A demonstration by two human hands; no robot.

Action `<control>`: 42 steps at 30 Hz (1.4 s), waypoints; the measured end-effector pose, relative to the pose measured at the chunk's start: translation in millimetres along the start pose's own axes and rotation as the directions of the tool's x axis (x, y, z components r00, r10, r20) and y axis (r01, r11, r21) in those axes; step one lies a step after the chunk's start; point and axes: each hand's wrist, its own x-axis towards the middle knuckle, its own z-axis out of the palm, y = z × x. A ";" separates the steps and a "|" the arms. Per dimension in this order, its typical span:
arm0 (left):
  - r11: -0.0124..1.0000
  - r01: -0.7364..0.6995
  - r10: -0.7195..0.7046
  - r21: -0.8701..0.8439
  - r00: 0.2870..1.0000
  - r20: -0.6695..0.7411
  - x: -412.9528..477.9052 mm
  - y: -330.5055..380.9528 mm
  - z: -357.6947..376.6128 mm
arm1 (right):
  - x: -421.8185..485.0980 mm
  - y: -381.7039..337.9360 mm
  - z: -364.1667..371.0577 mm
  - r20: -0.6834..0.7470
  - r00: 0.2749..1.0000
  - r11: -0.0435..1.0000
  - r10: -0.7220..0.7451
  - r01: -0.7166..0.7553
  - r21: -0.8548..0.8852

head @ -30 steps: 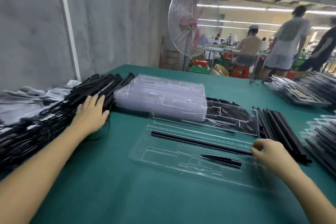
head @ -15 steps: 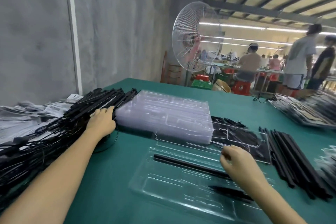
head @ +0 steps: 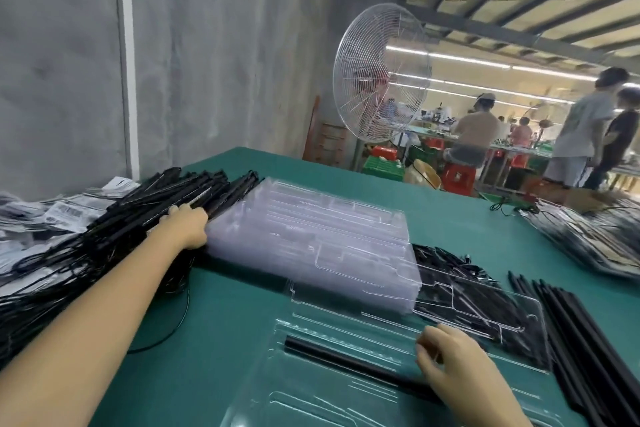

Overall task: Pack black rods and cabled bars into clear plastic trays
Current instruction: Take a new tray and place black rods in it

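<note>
At the left edge of the green table, your left hand reaches into the pile of cabled bars, its fingers curled down over a few of them, just beside the stack of clear trays. Nearer you, your right hand sits over the open clear tray. Its fingers are bent and close together on top of the black rod, which lies in the tray's long slot. Whether they pinch it or only press on it cannot be told. Loose black rods lie on the table to the right, apart from that tray.
</note>
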 end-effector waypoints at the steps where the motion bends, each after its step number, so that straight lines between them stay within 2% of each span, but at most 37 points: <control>1: 1.000 0.006 -0.006 0.007 1.000 0.004 2.2 -1.0 -0.3 | 1.0 -1.1 0.1 0.000 1.000 1.000 -0.002 0.002 -0.011; 5: 1.000 0.020 -0.018 0.020 0.997 -0.081 4.8 -3.0 1.8 | 6.8 -7.5 0.4 0.005 1.000 1.000 -0.021 0.021 -0.019; 8: 0.998 -0.050 0.047 -0.036 0.995 -0.089 4.6 -6.2 4.3 | 10.3 -11.4 0.0 0.003 0.999 0.999 -0.032 0.032 0.000; 11: 0.986 -0.049 0.039 -0.162 0.997 -0.068 7.9 -12.4 8.5 | 11.6 -15.2 -1.2 -0.013 0.999 0.999 -0.044 0.044 0.000; 15: 0.942 -0.086 0.013 -0.325 0.976 -0.220 15.5 -22.7 7.0 | 12.4 -19.0 -5.9 -0.032 0.998 0.998 -0.052 0.050 -0.036; 21: 0.816 -0.162 -0.107 -0.555 0.901 -0.420 15.5 -26.4 -22.5 | 17.7 -25.6 -12.0 -0.062 0.996 0.998 -0.068 0.069 0.005; 25: 0.611 -0.277 -0.206 -0.742 0.849 -0.487 11.4 -32.3 -38.4 | 29.7 -44.7 -8.1 -0.090 0.989 0.989 -0.114 0.121 0.081; 27: 0.564 -0.351 -0.246 -0.747 0.793 -0.558 4.9 -31.1 -45.5 | 42.7 -61.5 -6.1 -0.077 0.988 0.975 -0.135 0.146 0.168; 29: 0.491 -0.438 -0.246 -0.753 0.759 -0.603 -5.4 -27.5 -53.1 | 60.4 -85.6 -4.6 -0.062 0.989 0.928 -0.133 0.147 0.344; 32: 0.322 -0.529 -0.218 -0.785 0.766 -0.605 -27.9 -12.2 -65.8 | 90.5 -127.2 -3.4 -0.035 0.996 0.752 -0.083 0.086 0.654; 34: 0.268 -0.576 -0.202 -0.772 0.750 -0.630 -48.8 5.4 -76.3 | 107.2 -156.5 -6.2 0.034 0.996 0.606 -0.084 0.024 0.795; 35: 0.261 -0.603 -0.183 -0.754 0.736 -0.652 -60.9 15.9 -81.0 | 114.7 -171.9 -9.9 0.067 0.993 0.501 -0.097 -0.009 0.866; 37: 0.275 -0.670 -0.094 -0.690 0.696 -0.712 -84.1 36.5 -86.2 | 130.5 -200.1 -22.7 0.098 0.992 0.207 -0.084 -0.079 0.975; 40: 0.326 -0.766 0.185 -0.554 0.626 -0.758 -113.6 63.4 -86.8 | 149.0 -225.8 -47.7 0.024 0.999 -0.259 0.037 -0.013 0.966; 41: 0.331 -0.778 0.271 -0.533 0.620 -0.736 -121.3 69.3 -88.5 | 152.8 -227.8 -52.8 0.025 0.995 -0.377 0.095 0.013 0.926; 42: 0.353 -0.783 0.337 -0.513 0.618 -0.711 -126.0 72.6 -90.0 | 153.0 -225.5 -57.5 0.033 0.989 -0.426 0.144 0.032 0.904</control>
